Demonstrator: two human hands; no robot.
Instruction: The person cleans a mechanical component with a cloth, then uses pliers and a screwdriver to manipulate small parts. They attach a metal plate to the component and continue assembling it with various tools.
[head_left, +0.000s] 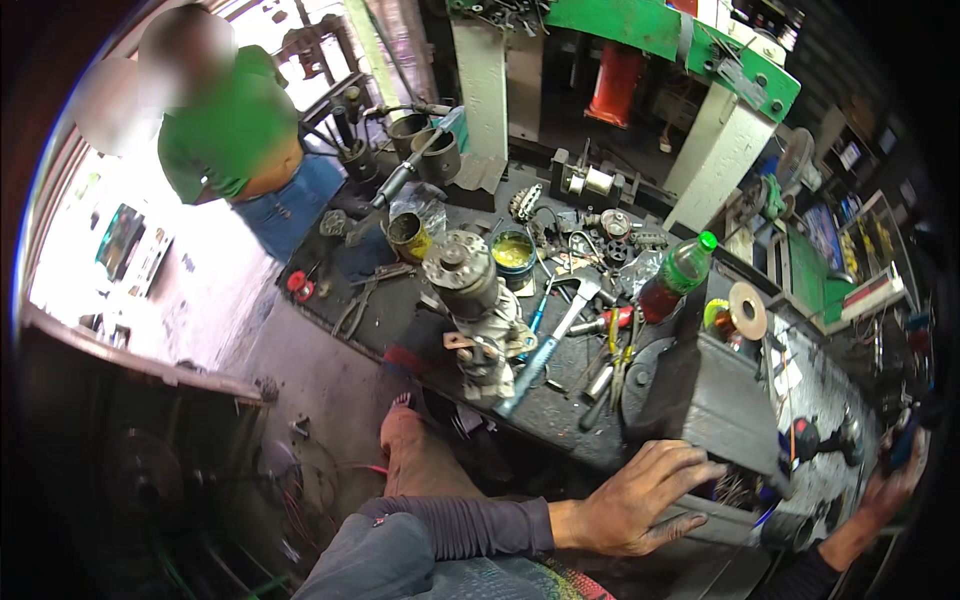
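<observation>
My left hand [640,498] is at the lower middle, fingers stretched and thumb apart, with nothing gripped in it. Its fingertips are at the front of a dark metal box [712,400], over an opening with several thin metal pieces [738,488] inside. Far to the right, my right hand [893,485] is closed around a dark blue thing [905,445], whose kind is too dim to tell. Left of the box, a metal motor-like unit [470,275] stands upright on the dark workbench [420,345]. Beside it lies a hammer [555,340] with a blue handle.
Pliers [622,368], a green-capped bottle [680,278] and a tin of yellow grease [513,252] crowd the bench. A black and red power tool [825,440] lies at the right. Behind rises a green and white press frame [700,150]. A person in green [225,130] stands far left.
</observation>
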